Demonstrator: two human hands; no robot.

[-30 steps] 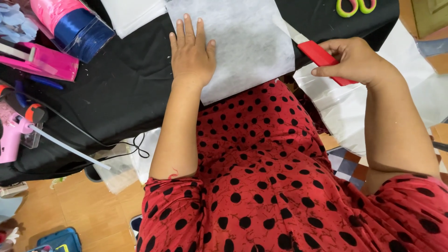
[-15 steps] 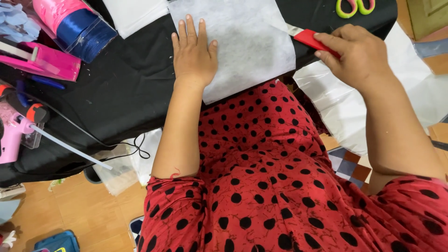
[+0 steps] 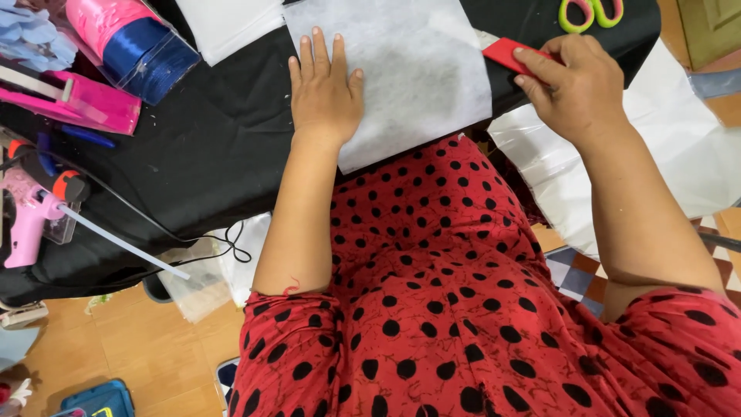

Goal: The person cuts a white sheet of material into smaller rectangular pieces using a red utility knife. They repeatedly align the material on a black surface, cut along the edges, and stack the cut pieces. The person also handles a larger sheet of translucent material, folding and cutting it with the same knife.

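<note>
Two hands at a white non-woven fabric sheet [image 3: 401, 69] on a black cloth-covered table [image 3: 193, 154].

Far left of the sheet: pink glue gun [image 3: 27, 220] with a clear glue stick, near the table edge. Above it, a flat pink box [image 3: 73, 100] and a clear tube of pink and blue ribbon [image 3: 131, 38]. Left hand [image 3: 324, 89] lies flat, fingers spread and open, pressing the sheet's left edge; it grips nothing. Right of the sheet, right hand [image 3: 575, 85] is closed around a red-handled cutter [image 3: 505, 54], tip touching the sheet's right edge. Beyond that hand, green-and-pink scissors [image 3: 590, 11]. White plastic sheeting [image 3: 671, 147] hangs below the table.
</note>
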